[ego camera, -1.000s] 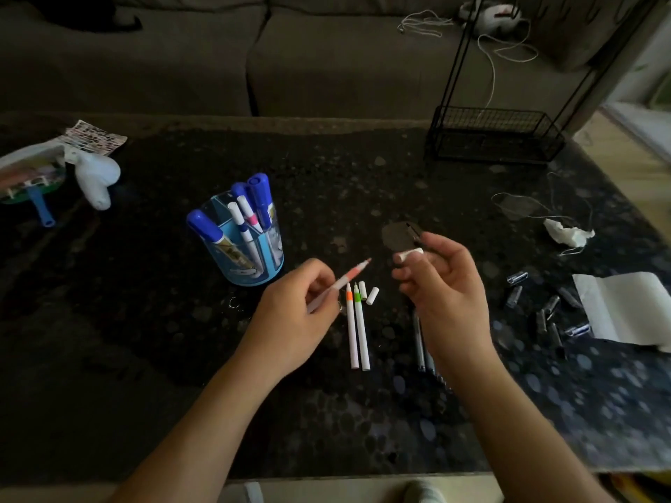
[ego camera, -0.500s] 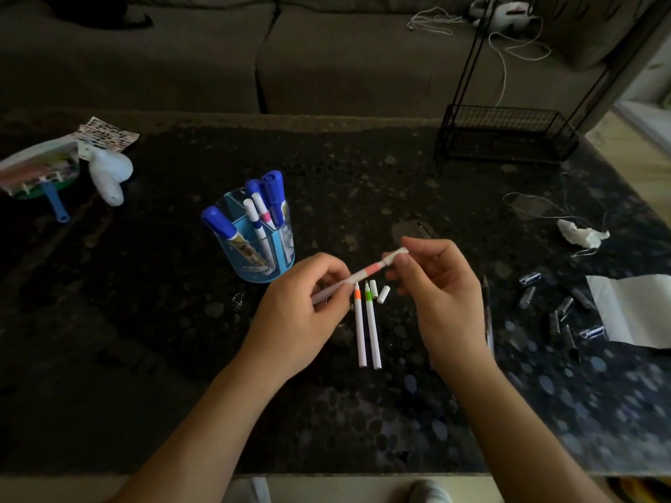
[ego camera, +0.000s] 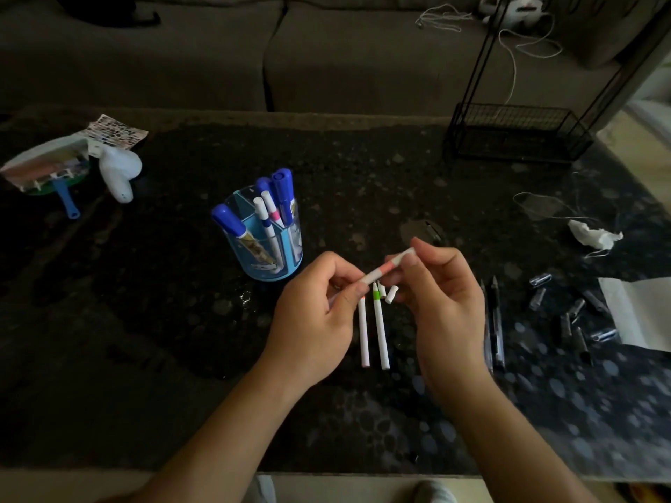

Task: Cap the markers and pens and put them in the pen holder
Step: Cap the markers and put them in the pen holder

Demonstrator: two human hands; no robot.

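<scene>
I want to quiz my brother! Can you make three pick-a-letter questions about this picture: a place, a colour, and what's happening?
1. Where is the pen holder? A on the sofa; B on the table, by the left hand; C in the wire basket.
2. Band colour of the right white pen lying flat? A purple; B black; C green.
3. The salmon-banded pen is: A pinched by both hands; B in the holder; C on the floor.
Answers: B, it stands on the tabletop; C, green shows near its tip; A, the right hand holds its cap end.
</scene>
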